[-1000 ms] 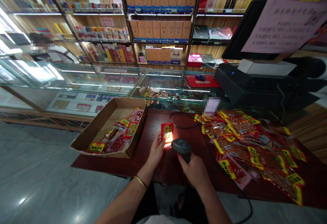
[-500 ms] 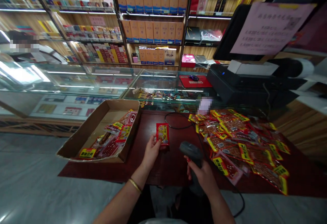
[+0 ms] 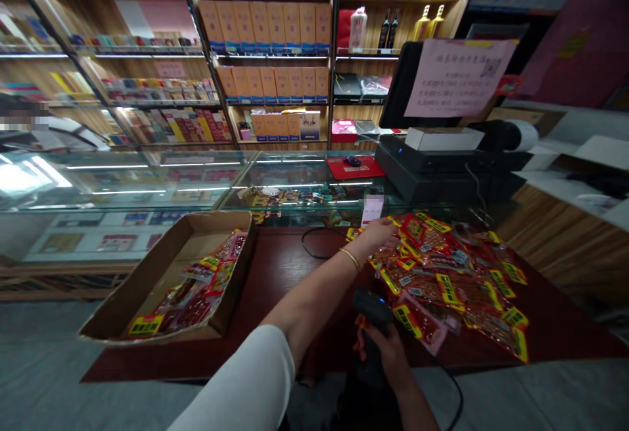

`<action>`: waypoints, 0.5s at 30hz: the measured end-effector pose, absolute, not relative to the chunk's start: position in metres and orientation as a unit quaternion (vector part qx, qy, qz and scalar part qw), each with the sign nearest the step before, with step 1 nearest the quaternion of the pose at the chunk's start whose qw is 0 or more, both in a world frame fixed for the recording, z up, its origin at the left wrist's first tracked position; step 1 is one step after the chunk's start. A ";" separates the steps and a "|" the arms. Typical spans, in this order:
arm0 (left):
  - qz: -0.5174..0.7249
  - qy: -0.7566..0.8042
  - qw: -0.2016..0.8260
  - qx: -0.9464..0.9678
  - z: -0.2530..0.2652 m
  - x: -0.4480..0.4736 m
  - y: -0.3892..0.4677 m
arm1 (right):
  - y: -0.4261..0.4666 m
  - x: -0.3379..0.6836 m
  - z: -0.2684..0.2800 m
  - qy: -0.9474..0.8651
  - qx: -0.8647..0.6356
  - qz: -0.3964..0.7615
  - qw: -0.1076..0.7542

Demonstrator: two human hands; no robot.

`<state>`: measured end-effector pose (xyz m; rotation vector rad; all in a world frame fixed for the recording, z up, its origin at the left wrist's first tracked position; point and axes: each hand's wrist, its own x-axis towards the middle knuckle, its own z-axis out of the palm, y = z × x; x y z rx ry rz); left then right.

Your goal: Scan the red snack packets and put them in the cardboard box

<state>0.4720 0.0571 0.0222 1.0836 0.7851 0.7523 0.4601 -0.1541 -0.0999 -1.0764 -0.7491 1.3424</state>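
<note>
The left hand (image 3: 379, 233), reaching over the worktop (image 3: 280, 287), is nearer than the right hand (image 3: 388, 349) to the red packet (image 3: 413, 229), which lies just right of its fingertips, upon the upper left part of the packet pile (image 3: 452, 261), its long axis seemingly slanting. Whether the left pinches anything, one cannot tell; the right is wrapped around the scanner (image 3: 374, 310), lower in the frame.

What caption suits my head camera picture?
Left hand at flat red-and-yellow plastic packets; right hand gripping a black pistol-shaped scanner.
</note>
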 end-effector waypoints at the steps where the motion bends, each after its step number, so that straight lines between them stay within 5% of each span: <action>1: 0.349 0.361 0.705 0.501 0.022 0.466 0.054 | -0.155 0.460 -0.099 -0.323 -0.463 0.578 0.589; 5: 0.413 0.377 0.606 0.566 0.016 0.367 0.026 | -0.163 0.467 -0.105 -0.309 -0.482 0.596 0.563; 9: 0.451 0.507 0.295 0.673 0.033 0.190 -0.007 | -0.163 0.475 -0.116 -0.275 -0.507 0.608 0.546; 12: 0.213 0.709 0.128 0.660 0.045 0.064 -0.024 | -0.160 0.476 -0.118 -0.280 -0.505 0.627 0.523; 15: -0.017 0.785 0.097 0.611 0.036 -0.011 -0.030 | -0.159 0.475 -0.116 -0.294 -0.515 0.617 0.518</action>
